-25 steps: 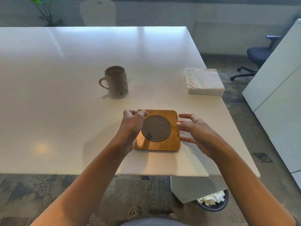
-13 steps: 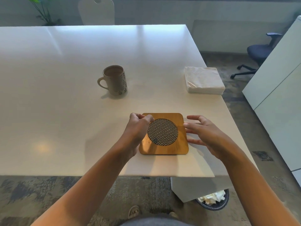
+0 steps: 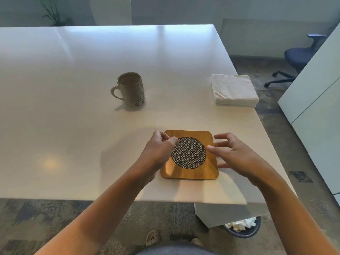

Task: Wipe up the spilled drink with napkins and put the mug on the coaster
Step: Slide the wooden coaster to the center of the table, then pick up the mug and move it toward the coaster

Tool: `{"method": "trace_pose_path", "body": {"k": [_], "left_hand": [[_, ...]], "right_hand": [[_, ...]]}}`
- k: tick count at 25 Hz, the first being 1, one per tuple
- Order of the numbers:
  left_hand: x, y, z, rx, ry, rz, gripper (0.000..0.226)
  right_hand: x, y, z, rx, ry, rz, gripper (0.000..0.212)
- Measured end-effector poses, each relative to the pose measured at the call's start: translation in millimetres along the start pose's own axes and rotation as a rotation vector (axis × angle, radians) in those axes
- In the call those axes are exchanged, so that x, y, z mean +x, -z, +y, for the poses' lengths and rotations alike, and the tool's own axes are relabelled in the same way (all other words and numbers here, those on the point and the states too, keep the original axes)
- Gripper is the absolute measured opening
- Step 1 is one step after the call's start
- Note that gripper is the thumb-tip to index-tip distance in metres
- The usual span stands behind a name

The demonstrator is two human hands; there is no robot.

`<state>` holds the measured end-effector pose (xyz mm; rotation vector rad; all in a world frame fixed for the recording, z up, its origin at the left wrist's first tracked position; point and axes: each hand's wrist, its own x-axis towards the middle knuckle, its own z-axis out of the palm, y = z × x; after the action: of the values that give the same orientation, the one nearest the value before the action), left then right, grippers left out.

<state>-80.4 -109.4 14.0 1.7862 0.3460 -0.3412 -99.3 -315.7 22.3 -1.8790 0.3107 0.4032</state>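
A square wooden coaster (image 3: 191, 173) with a round woven centre lies flat near the table's front edge. My left hand (image 3: 158, 151) is curled over its left edge, thumb on top and fingers pinching the upper left corner. My right hand (image 3: 233, 155) rests against the right edge with its fingers spread and holds nothing. A patterned mug (image 3: 131, 90) with brown drink in it stands upright farther back and to the left, handle pointing left, apart from both hands. A stack of white napkins (image 3: 233, 91) sits at the table's right edge. I see no liquid on the tabletop.
The white table (image 3: 73, 107) stretches far back and to the left. Under its front right corner stands a bin (image 3: 242, 227) holding crumpled tissues. A blue office chair (image 3: 298, 57) and a white cabinet (image 3: 316, 107) are to the right, a white chair (image 3: 110, 10) behind the table.
The coaster has slid a little to the right across the table, with both hands moving along at its edges. Mug and napkins have stayed put.
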Motion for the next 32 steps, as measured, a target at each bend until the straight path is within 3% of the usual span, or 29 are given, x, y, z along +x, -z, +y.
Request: {"method": "trace_pose_path", "body": {"k": [9, 14, 21, 24, 28, 32], "left_hand": [[9, 20, 5, 0.073, -0.028, 0.032, 0.017], [42, 61, 12, 0.144, -0.158, 0.219, 0.019], [110, 131, 33, 0.193, -0.488, 0.563, 0.047], [142, 148, 45, 0.271, -0.521, 0.535, 0.075], [174, 151, 55, 0.39, -0.441, 0.42, 0.112], [191, 151, 55, 0.431, -0.35, 0.373, 0.116]], "right_hand": [[16, 1, -22, -0.415, 0.109, 0.076, 0.052], [53, -22, -53, -0.355, 0.297, 0.029, 0.066], [139, -78, -92, -0.372, 0.594, -0.08, 0.077], [176, -107, -113, -0.327, 0.618, -0.119, 0.084], [218, -137, -128, -0.21, 0.619, -0.057, 0.091], [245, -148, -128, -0.137, 0.582, -0.128, 0.088]]}}
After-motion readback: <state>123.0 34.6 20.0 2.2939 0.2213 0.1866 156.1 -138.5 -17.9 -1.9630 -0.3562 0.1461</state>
